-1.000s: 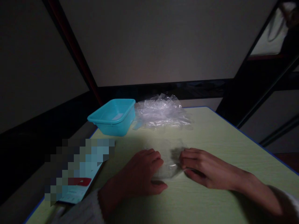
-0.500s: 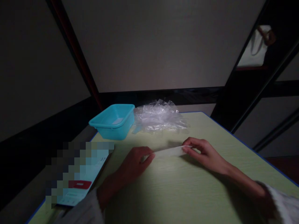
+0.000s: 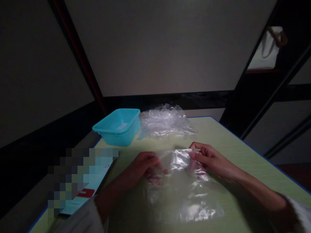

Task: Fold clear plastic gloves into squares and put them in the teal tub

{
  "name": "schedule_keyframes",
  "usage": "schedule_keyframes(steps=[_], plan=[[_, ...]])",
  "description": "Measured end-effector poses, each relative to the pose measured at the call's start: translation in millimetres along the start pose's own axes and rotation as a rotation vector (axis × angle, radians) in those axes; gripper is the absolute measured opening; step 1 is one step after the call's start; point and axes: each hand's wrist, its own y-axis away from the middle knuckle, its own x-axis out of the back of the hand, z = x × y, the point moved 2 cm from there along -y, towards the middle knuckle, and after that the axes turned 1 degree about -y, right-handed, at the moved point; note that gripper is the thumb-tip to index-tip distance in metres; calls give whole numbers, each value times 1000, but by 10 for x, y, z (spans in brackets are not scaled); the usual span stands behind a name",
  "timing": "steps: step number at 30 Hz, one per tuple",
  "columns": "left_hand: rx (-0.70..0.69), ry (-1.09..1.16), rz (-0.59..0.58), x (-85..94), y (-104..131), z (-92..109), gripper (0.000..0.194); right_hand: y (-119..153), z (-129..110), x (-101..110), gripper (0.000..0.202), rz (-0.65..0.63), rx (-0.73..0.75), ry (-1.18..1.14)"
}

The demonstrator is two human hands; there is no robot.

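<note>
A clear plastic bag (image 3: 179, 186) spreads between my two hands, its upper edge stretched above the table and its lower part trailing towards me. My left hand (image 3: 143, 165) pinches the bag's upper left corner, some fingers showing through the film. At the upper right corner my right hand (image 3: 209, 159) is closed on it, thumb in front. Glare lies on the plastic, and I see nothing inside it. Farther back rests a heap of similar clear plastic bags (image 3: 167, 121).
A turquoise plastic basket (image 3: 114, 139) with something white inside stands at the back left, beside the heap. A device with a lit, partly pixelated screen (image 3: 97, 174) lies at the left of the pale green table (image 3: 243, 155). Wall panels rise behind; a white bag (image 3: 264, 53) sits upper right.
Between my hands there was a narrow whitish strip; now a wide sheet of clear plastic hangs out towards me. Both hands stay in nearly the same place.
</note>
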Motion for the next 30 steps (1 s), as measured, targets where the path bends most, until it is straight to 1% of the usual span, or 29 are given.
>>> schedule_keyframes(steps=[3,6,10,12,15,20,22,23,25,27,29,30], plan=[[2,-103,115,61,-70,-63,29,-95,127,29,32,20,-58,70],[-3,-178,138,83,-85,-62,28,-164,182,47,29,49,-55,124],[3,-208,129,85,-113,-64,28,-215,177,80,21,145,31,184],[13,-210,112,86,-137,-80,28,-233,195,102,18,157,36,189],[50,-216,54,84,-139,-88,29,-253,244,148,17,167,27,186],[120,-283,-63,66,-46,-39,54,-261,283,218,18,192,11,176],[133,-267,-41,66,-31,-26,60,-235,260,231,20,185,-3,173],[126,-256,-2,72,-38,-22,62,-210,242,231,21,164,-21,170],[77,-227,141,102,-72,-14,62,-137,199,214,25,58,-95,157],[-31,-201,336,154,-119,2,60,-40,161,170,28,-165,-217,131],[-175,-185,524,214,-153,28,54,53,126,122,28,-439,-324,146],[-237,-181,593,242,-164,41,50,75,103,119,27,-483,-316,183]])
